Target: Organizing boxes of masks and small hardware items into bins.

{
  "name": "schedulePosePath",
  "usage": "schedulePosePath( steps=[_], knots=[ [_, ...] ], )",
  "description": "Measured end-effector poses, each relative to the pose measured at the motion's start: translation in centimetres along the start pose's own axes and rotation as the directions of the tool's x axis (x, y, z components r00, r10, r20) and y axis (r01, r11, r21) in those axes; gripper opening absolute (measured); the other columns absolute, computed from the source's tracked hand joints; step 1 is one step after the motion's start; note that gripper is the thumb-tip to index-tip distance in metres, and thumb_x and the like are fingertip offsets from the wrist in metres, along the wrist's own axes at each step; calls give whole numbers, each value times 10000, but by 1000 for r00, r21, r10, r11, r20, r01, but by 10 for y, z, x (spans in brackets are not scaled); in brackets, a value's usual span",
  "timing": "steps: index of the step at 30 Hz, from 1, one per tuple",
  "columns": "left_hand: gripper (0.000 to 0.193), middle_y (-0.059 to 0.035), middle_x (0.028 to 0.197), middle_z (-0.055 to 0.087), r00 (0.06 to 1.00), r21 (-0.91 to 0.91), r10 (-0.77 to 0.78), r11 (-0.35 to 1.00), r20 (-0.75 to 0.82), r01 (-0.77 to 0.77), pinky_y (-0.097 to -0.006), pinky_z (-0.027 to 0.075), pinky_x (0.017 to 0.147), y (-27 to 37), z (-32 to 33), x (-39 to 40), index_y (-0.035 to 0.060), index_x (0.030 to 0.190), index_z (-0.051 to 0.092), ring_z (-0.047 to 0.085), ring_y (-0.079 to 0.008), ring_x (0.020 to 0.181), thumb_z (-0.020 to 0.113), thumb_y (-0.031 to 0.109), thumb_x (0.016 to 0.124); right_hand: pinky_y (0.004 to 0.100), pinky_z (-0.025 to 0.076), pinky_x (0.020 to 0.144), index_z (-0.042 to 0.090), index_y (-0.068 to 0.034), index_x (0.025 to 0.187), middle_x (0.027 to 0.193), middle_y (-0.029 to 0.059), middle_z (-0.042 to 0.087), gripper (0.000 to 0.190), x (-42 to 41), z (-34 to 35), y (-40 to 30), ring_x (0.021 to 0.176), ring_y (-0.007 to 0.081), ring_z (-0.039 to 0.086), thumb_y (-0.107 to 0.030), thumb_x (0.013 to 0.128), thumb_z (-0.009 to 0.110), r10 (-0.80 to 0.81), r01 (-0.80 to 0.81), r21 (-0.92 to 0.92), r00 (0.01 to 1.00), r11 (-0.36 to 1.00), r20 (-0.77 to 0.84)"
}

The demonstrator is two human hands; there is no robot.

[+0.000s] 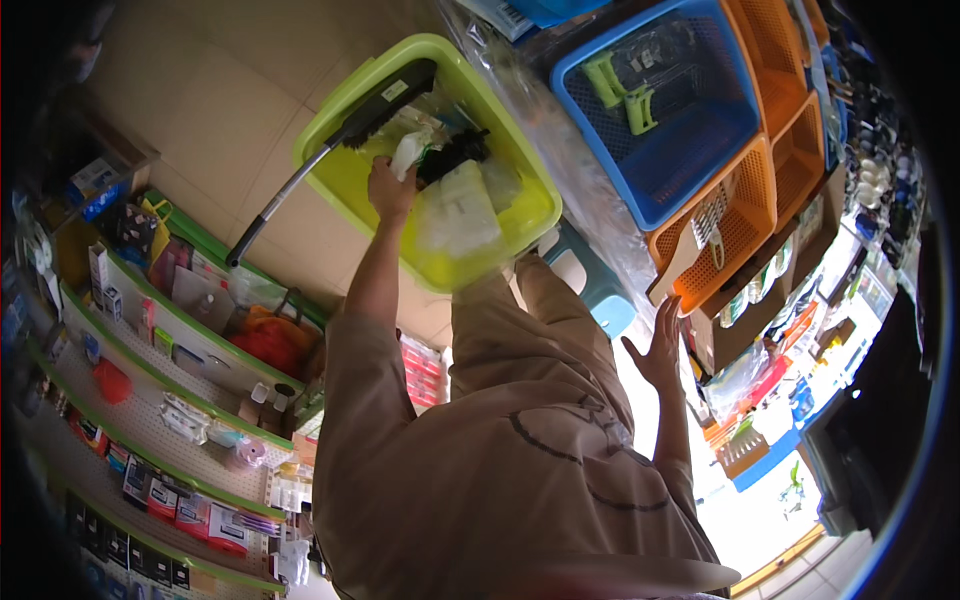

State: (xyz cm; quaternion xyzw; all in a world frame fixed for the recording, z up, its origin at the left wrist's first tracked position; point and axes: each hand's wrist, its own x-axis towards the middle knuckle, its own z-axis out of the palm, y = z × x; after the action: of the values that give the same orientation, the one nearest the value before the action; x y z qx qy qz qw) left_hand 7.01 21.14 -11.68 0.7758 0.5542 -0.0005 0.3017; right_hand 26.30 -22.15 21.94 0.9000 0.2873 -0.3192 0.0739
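My left hand (392, 191) reaches into a yellow-green plastic tub (541, 201), its fingers closed on a white plastic-wrapped item (409, 154). Beside that item in the tub are a black bristly thing (461, 154) and a translucent white plastic package (459, 206). A brush with a black head (390, 94) and a metal handle (295, 180) lies across the tub's rim. My right hand (660, 349) is raised with its fingers spread, just below an orange basket (742, 247), and holds nothing. A flat wooden utensil (677, 259) leans in that basket.
A blue basket (637, 202) with green-handled items (640, 110) stands at upper right, beside other orange baskets (799, 154). Store shelves (225, 420) with packaged goods line the left. A teal plastic stool (611, 311) stands near my legs, and tiled floor (217, 97) shows at upper left.
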Motion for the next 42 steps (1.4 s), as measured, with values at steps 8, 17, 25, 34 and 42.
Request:
schedulePosePath(
  steps=[8, 17, 25, 34, 42],
  knots=[
    [507, -189, 1192, 594, 989, -815, -53, 562, 135, 141, -360, 459, 926, 87, -98, -66, -69, 1235, 477, 586, -248, 1064, 588, 363, 993, 601, 258, 1132, 54, 4, 1551, 1606, 289, 28, 1144, -10, 4, 11, 1497, 413, 96, -396, 772, 789, -3, 10, 74, 996, 997, -90],
    [630, -173, 1361, 499, 955, -860, -31, 428, 294, 278, -349, 449, 986, 162, -189, -179, -45, 1396, 362, 540, -251, 1193, 579, 388, 993, 549, 262, 1155, 144, 32, 1529, 1583, 301, 147, 1082, -10, 8, 22, 1468, 399, 228, -467, 768, 730, 71, -72, -61, 997, 996, -13],
    [566, -147, 1344, 515, 944, -861, 180, 483, 277, 161, -338, 444, 983, 233, -203, -257, -14, 1402, 382, 531, -213, 1186, 606, 305, 992, 478, 344, 1120, 360, -29, 1466, 1461, 276, 407, 818, -21, -16, 41, 1353, 387, 427, -431, 835, 691, 2, 50, 299, 985, 953, -171],
    [512, -129, 1121, 655, 512, -671, 735, 652, 445, -352, -294, 491, 867, 370, -201, -334, -4, 1308, 527, 620, -150, 993, 740, 195, 887, 368, 477, 991, 515, -15, 1352, 1230, 195, 623, 695, -93, -107, 71, 1147, 284, 606, -302, 795, 815, -153, 551, 774, 833, 312, -531],
    [620, -164, 1196, 622, 455, -670, 852, 497, 259, -551, -347, 471, 962, 442, -159, -389, 5, 1389, 441, 616, -230, 1085, 747, 170, 876, 315, 497, 844, 617, 13, 1165, 1014, 61, 665, 502, -110, -72, 213, 925, 150, 606, -208, 776, 844, 86, 562, 821, 817, 99, -570]
  ],
)
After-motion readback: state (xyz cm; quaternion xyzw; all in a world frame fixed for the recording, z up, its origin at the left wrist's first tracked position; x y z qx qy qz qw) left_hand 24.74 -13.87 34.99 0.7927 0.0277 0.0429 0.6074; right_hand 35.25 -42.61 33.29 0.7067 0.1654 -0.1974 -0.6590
